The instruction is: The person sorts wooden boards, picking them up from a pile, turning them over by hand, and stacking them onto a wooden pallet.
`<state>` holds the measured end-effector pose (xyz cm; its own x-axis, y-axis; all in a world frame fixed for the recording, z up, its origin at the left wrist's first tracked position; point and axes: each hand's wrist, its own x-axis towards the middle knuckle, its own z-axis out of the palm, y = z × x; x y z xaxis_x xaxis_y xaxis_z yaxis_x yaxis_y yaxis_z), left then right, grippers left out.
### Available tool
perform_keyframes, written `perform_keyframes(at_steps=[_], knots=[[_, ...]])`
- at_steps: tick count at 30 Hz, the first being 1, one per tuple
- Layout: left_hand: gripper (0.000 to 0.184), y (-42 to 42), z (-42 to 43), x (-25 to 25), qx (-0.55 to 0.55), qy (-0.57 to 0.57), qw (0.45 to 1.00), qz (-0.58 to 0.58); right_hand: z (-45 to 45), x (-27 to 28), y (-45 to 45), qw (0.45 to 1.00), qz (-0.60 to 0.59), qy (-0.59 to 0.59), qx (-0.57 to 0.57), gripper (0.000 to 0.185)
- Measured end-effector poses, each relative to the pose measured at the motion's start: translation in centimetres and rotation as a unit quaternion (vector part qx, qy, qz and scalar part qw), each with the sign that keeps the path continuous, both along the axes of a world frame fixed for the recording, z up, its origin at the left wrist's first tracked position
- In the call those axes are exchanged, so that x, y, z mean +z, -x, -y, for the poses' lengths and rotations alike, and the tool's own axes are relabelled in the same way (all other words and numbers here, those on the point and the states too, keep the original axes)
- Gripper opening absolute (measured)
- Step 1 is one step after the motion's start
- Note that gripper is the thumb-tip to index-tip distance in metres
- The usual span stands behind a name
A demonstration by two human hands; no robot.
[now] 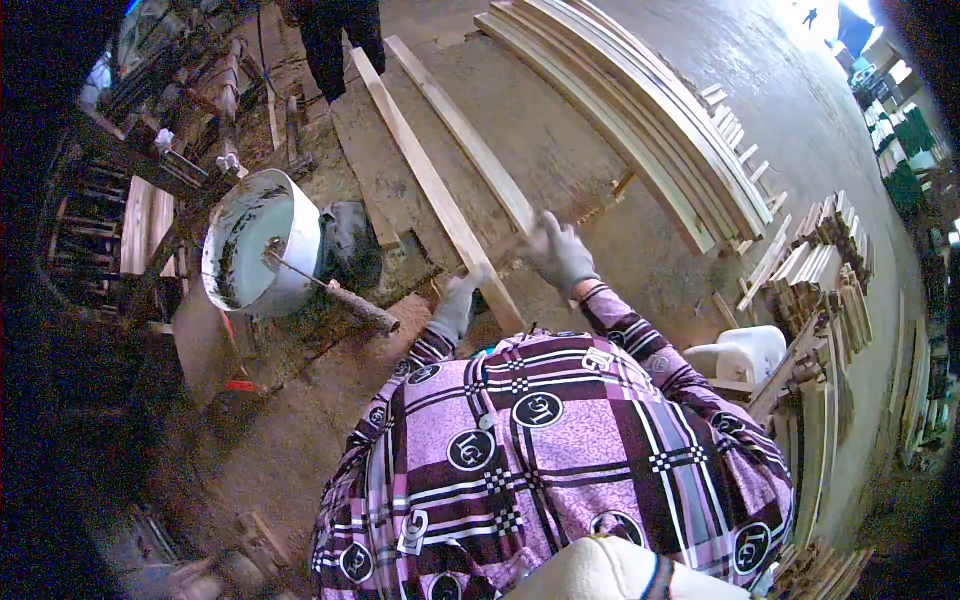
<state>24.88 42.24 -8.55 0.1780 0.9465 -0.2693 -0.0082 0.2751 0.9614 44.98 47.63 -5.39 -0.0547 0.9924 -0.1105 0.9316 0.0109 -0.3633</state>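
Observation:
Both of my hands wear pale gloves. My left hand [456, 307] is closed on the edge of a long wooden board [430, 190], close to the end by my body. Beside it, my right hand [558, 254] closes around the near end of a second wooden board [470, 138]; its fingertips are a little blurred. The two boards run away from me, side by side with a gap between them. The far end of the first one reaches the dark trousered legs of another person [340, 45].
To the left stands a white bucket [308, 235] with murky liquid and a stick-handled tool [345, 300] resting across it. Long boards lie stacked [640, 120] at the upper right. A white plastic jug [752, 355] and piles of short wood pieces [830, 250] are on the right.

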Motion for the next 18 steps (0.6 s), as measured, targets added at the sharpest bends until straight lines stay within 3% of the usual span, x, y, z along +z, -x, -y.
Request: perform_keyframes(at_steps=[1,2,3,5,6,8,12,13,14,16,18], knots=[[0.039,-0.2,-0.1,-3.7,0.021,0.085,0.994,0.07,0.2,-1.6,-0.8,1.0,0.001,-0.002,0.001,0.066],[0.039,-0.4,0.2,-2.9,0.021,0.082,0.994,0.071,0.4,-3.5,-1.5,0.998,-0.043,0.037,0.012,0.068],[0.038,-0.9,0.7,-1.2,0.089,0.121,0.981,0.123,0.4,-4.6,-1.9,0.993,-0.087,0.073,0.022,0.07],[0.03,-1.7,0.7,-0.6,0.178,0.177,0.937,0.243,0.4,-5.3,-1.5,0.993,-0.095,0.045,0.053,0.068],[0.027,-1.1,2.1,-0.2,0.176,0.131,0.96,0.173,0.6,-5.8,-1.0,0.991,-0.104,0.021,0.082,0.066],[0.026,-1.1,2.1,-1.5,0.257,0.178,0.921,0.233,1.0,-4.1,1.0,0.99,-0.104,0.036,0.092,0.062],[0.035,0.5,3.5,-4.0,0.256,0.123,0.947,0.15,1.9,-2.1,4.6,0.985,-0.135,0.082,0.063,0.058],[0.035,0.3,3.8,-2.7,0.277,0.154,0.926,0.203,2.0,-1.9,5.1,0.986,-0.131,0.087,0.063,0.062],[0.035,0.4,3.5,-3.9,0.268,0.154,0.93,0.2,1.6,-1.6,5.0,0.986,-0.134,0.084,0.054,0.062],[0.033,1.6,3.7,-7.7,0.282,0.175,0.905,0.266,1.5,-1.0,4.3,0.986,-0.061,0.065,0.138,0.066],[0.033,1.3,2.7,-2.0,0.233,0.175,0.924,0.248,-1.2,0.0,1.4,0.986,-0.045,-0.068,0.146,0.059]])
